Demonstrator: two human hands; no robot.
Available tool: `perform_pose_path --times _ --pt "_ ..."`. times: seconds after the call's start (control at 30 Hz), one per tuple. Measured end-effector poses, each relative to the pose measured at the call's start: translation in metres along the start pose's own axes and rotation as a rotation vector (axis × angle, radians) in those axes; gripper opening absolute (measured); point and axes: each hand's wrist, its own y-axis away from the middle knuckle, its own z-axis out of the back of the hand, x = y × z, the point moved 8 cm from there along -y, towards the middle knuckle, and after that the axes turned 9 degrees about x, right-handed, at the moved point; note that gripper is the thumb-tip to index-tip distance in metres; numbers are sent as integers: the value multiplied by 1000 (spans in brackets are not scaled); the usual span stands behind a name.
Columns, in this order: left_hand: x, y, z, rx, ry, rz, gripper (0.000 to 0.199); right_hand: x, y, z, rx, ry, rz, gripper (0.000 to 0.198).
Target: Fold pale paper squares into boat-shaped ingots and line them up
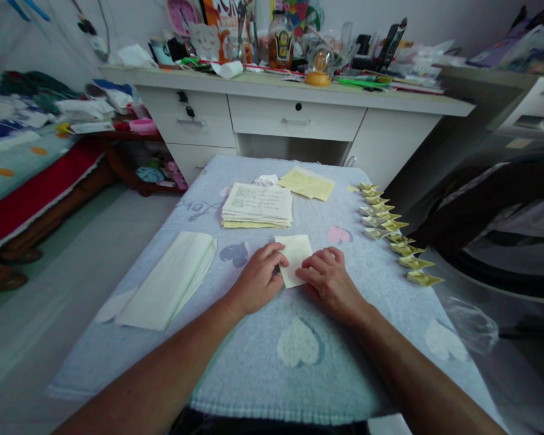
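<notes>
A small pale-yellow folded paper (pixel 295 257) lies at the middle of the cloth-covered table, between my two hands. My left hand (pixel 262 277) grips its left edge with bent fingers, the thumb low at the side. Curled fingers of my right hand (pixel 329 279) press on the lower right edge of the same paper; the right thumb is hidden. Just beyond sits a stack of handwritten sheets (pixel 257 205), with a creased yellow sheet (pixel 306 183) behind it to the right. Several small folded paper boats (pixel 393 226) stand in a row along the table's right side.
A folded whitish sheet bundle (pixel 170 283) rests on the left of the blue heart-patterned cloth (pixel 249 356). Crumpled paper (pixel 266 180) lies behind the stack. Past the table stands a cluttered white desk (pixel 294 99); a washing machine (pixel 508 211) is at right, a bed (pixel 40 175) at left.
</notes>
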Motion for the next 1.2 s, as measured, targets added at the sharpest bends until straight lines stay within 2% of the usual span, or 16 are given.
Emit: perform_pose_path --times 0.1,0.17,0.3,0.4,0.53,0.8,1.03,1.1,1.2 --pt "4 1 4 -54 -186 59 38 3 -2 -9 123 -34 -5 8" --pt "7 1 5 -60 -237 80 42 4 -3 -11 155 -40 -17 15" --pt "11 -1 4 -29 -231 80 42 10 -4 -15 176 -26 -17 24" --pt "16 -3 4 -21 -202 79 40 15 -6 -18 187 -23 15 19" --pt "19 -3 3 -27 -170 66 35 17 -6 -18 177 -29 69 9" --pt "13 -3 8 -65 -165 44 32 9 -1 -4 56 -69 79 13" --pt "1 -3 7 -65 -219 -54 10 9 4 11 -59 -279 127 17" --pt "-3 -3 5 -55 -236 -89 9 11 3 13 -56 -311 128 17" --pt "-7 -2 3 -35 -266 -127 10 11 1 8 26 -291 94 19"
